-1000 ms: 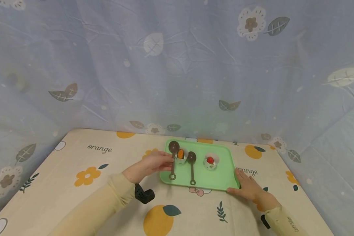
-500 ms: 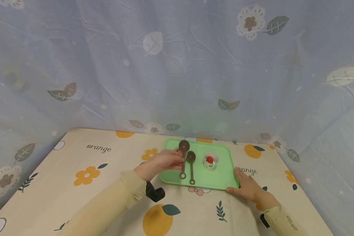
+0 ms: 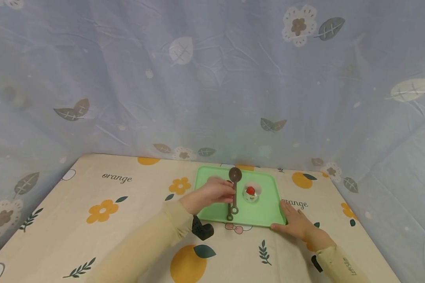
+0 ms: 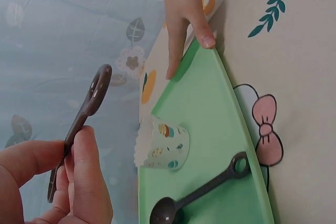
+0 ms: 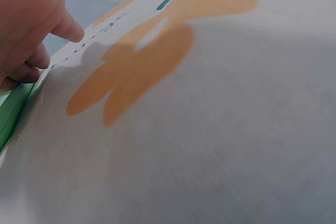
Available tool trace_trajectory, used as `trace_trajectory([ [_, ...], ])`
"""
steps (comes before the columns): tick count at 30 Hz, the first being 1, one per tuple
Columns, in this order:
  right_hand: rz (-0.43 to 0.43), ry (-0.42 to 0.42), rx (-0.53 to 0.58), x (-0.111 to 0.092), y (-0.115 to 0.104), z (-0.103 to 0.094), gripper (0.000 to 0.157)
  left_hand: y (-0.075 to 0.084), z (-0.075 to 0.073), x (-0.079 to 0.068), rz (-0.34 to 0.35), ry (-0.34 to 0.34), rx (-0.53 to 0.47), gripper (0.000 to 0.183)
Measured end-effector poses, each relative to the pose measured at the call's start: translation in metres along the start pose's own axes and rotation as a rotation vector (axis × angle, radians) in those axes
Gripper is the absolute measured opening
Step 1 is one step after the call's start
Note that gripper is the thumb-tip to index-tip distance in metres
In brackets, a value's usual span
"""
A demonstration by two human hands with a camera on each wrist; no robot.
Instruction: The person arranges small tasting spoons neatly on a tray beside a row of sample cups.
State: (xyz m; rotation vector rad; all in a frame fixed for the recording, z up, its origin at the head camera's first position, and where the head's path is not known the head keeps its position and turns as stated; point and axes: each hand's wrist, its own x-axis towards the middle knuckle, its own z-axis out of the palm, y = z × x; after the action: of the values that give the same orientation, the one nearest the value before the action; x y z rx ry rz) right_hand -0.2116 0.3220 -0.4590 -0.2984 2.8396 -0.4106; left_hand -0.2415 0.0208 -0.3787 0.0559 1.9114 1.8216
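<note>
My left hand (image 3: 214,190) pinches the handle of a dark brown measuring spoon (image 3: 235,175), held up over the light green tray (image 3: 262,216) with its round bowl toward the back. In the left wrist view, thumb and fingers press on the handle of this spoon (image 4: 83,121). A second brown measuring spoon (image 4: 207,186) lies on the tray, partly covered by the hand in the head view. Right of the held spoon stands a patterned paper cup (image 3: 251,196) with a red piece (image 3: 250,190) inside. My right hand (image 3: 299,224) rests at the tray's front right corner, fingers extended along its edges.
A cream tablecloth (image 3: 141,196) with orange fruit and flower prints covers the table. Behind it hangs a pale blue patterned curtain (image 3: 212,98). The cup with the orange piece is hidden behind my left hand.
My left hand has carried the held spoon rightward, past the cup with the orange piece and across the lying spoon, toward the red-filled cup. My right hand has stayed at the tray corner.
</note>
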Motion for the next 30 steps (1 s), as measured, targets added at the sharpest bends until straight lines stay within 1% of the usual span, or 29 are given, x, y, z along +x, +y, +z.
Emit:
trace_trajectory([
  [3, -0.004, 0.002, -0.004, 0.001, 0.000, 0.000, 0.103, 0.001, 0.005, 0.001, -0.011, -0.017, 0.023, 0.032],
  [6, -0.011, 0.004, -0.002, 0.001, 0.000, 0.000, 0.104, 0.000, 0.009, 0.002, -0.007, -0.029, 0.038, 0.032],
  [14, -0.002, 0.007, -0.015, 0.000, -0.001, -0.001, 0.104, -0.002, 0.017, 0.007, -0.006, -0.005, 0.019, 0.031],
  [22, 0.001, 0.007, -0.042, -0.003, 0.000, -0.002, 0.105, -0.003, 0.025, 0.013, -0.017, -0.006, 0.028, 0.031],
  [27, 0.001, 0.007, -0.040, -0.004, 0.000, -0.003, 0.106, -0.002, 0.031, 0.016, -0.024, 0.000, 0.010, 0.033],
  [30, -0.003, 0.013, -0.039, -0.003, 0.001, -0.002, 0.106, -0.002, 0.035, 0.018, -0.015, -0.002, -0.008, 0.034],
])
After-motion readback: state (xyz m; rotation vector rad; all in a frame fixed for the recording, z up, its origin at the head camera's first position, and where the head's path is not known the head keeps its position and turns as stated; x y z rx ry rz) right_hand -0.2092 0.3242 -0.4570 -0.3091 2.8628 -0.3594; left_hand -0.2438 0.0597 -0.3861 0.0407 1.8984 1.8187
